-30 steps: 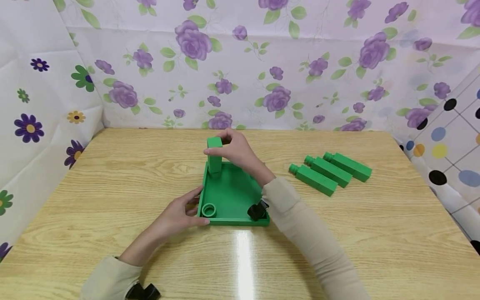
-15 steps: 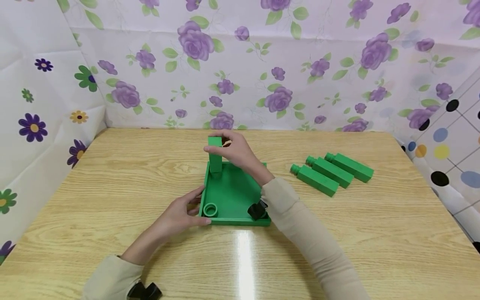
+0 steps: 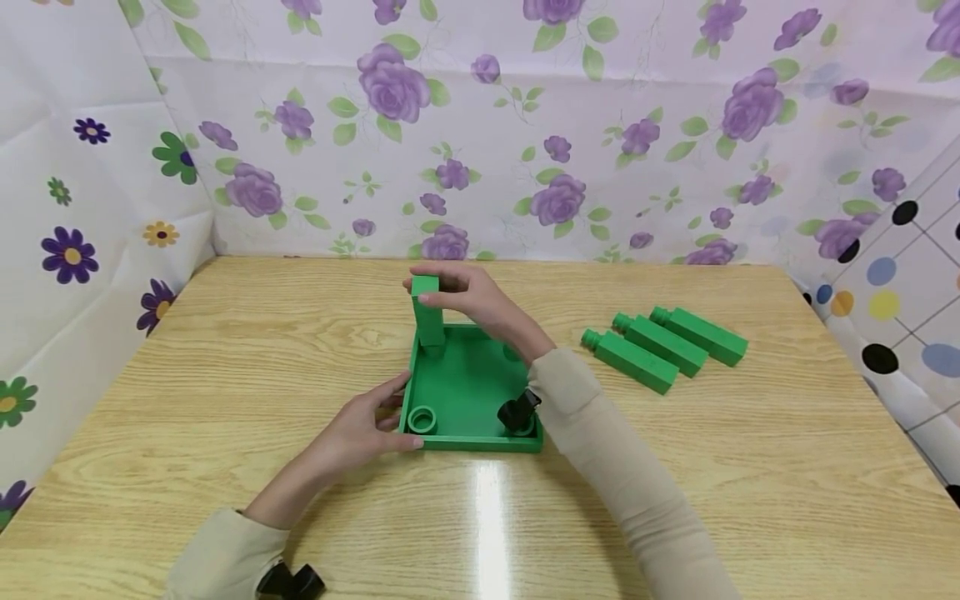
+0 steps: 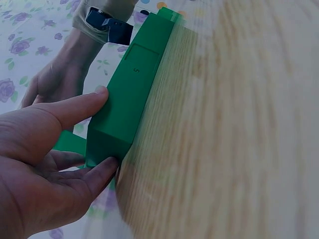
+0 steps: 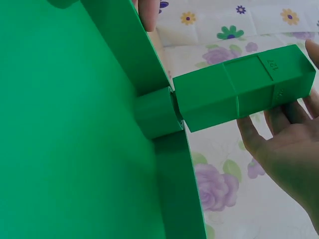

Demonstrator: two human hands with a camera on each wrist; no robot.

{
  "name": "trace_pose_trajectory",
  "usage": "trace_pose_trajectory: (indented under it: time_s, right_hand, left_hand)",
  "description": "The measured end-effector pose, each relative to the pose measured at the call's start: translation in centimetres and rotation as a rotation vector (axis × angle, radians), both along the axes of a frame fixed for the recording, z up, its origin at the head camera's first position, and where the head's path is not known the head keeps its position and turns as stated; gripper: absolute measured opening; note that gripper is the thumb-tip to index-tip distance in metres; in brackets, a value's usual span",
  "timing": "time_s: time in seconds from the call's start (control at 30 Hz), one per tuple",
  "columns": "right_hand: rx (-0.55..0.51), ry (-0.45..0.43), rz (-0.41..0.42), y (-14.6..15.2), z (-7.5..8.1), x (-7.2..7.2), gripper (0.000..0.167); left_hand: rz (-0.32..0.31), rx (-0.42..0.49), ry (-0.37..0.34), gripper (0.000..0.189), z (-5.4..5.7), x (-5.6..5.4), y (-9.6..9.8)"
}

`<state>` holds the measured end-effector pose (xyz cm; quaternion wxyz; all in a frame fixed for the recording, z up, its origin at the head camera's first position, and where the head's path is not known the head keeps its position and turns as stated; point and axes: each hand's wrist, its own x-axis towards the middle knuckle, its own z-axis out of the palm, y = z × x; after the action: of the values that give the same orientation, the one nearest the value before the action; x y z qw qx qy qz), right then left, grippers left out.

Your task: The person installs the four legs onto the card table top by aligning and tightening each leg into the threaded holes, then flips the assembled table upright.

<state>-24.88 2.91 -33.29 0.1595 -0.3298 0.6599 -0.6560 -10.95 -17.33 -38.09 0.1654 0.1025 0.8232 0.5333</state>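
Since a second ago little has shifted in the head view: the right hand [image 3: 480, 304] still pinches the upright green square plastic post [image 3: 428, 312] by its top, seated in the far-left socket of the green square plastic tray [image 3: 468, 392] on the wooden desk [image 3: 225, 375]. Left-wrist view: the left hand [image 4: 45, 164] clamps the tray's near-left corner between thumb and fingers, apparently to steady it. Right-wrist view: the post's round peg [image 5: 157, 112] sits at the tray's corner socket, fingertips [image 5: 249, 132] curled round the post's end.
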Motion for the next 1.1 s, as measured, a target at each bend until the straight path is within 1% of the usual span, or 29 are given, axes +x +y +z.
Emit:
trace_pose_trajectory:
  time_s: [0.07,0.2,0.3,0.37,0.6,0.73,0.87,1.03,1.1]
  right_hand:
    - [-0.008,-0.01,0.014,0.2,-0.1,-0.1,0.045]
    - [0.013,0.007,0.023,0.4,-0.2,-0.2,0.045]
    - [0.032,0.026,0.021,0.4,-0.2,-0.2,0.045]
    - [0.054,0.04,0.004,0.4,-0.2,-0.2,0.045]
    - [0.155,0.051,-0.102,0.3,0.0,-0.1,0.049]
    - [0.208,0.074,-0.154,0.0,0.2,0.1,0.05]
    - [0.206,0.08,-0.224,-0.4,0.1,0.4,0.045]
    - [0.192,0.126,-0.315,-0.8,-0.2,0.7,0.04]
    - [0.187,0.142,-0.329,-0.9,-0.2,0.7,0.037]
  left_hand:
    - [0.0,-0.001,-0.001,0.092,0.0,0.0,0.0]
    - [0.001,0.002,-0.007,0.092,-0.1,0.0,0.0]
    - [-0.001,0.007,-0.008,0.092,-0.2,0.0,0.0]
    - [-0.002,0.009,-0.007,0.093,-0.2,0.0,0.0]
    - [-0.006,0.009,-0.001,0.092,-0.3,0.0,-0.1]
    - [-0.003,-0.004,0.004,0.091,-0.3,0.0,-0.1]
    - [-0.002,-0.007,0.004,0.091,-0.3,0.0,-0.1]
    - [0.0,-0.016,0.002,0.091,-0.2,-0.1,-0.1]
    - [0.0,-0.017,0.003,0.092,-0.3,-0.1,-0.2]
